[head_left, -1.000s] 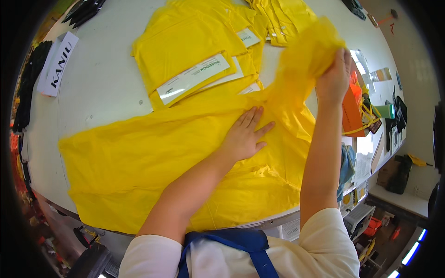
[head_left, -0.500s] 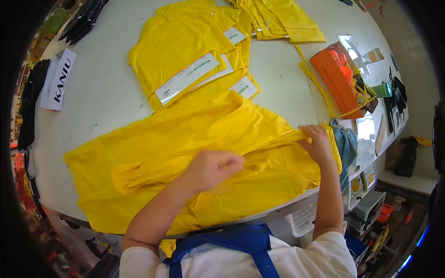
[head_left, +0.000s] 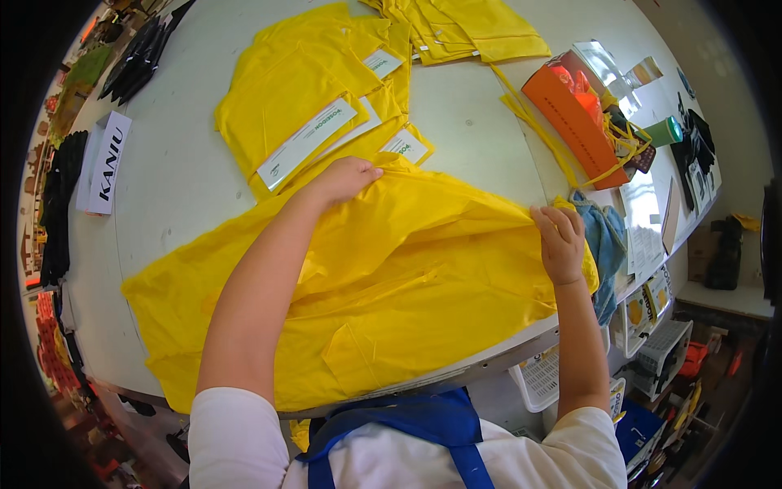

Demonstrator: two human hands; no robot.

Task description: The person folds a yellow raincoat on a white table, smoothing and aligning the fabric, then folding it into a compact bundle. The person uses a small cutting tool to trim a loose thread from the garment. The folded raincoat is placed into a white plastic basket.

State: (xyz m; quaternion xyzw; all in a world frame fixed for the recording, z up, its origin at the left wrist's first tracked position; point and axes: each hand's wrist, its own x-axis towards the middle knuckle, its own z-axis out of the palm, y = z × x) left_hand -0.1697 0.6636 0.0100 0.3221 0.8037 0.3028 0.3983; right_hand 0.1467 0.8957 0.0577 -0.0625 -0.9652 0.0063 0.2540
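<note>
A large yellow rain jacket (head_left: 383,326) lies spread along the table's near edge, its upper layer lifted in a loose fold. At the fold's far edge my left hand (head_left: 349,179) is closed, pinching the cloth with the thumb to the right. My right hand (head_left: 562,240) grips the same layer near the jacket's right end, fingers curled over the edge. Between both hands the cloth hangs in creases. A pocket-like flap (head_left: 349,357) shows on the near part. Just beyond my left hand lie folded yellow garments (head_left: 281,90) with white label cards.
More folded yellow garments (head_left: 472,33) lie at the far edge. To the right stand an orange box (head_left: 562,126) of small items and a green cylinder (head_left: 664,131); blue denim cloth (head_left: 603,236) hangs beside them. A white sign (head_left: 103,167) and black items (head_left: 63,204) line the left.
My left hand has moved up and away from me, from above the jacket's middle to its far edge, and grips it. The upper layer has been lifted; the sleeve cuff no longer shows.
</note>
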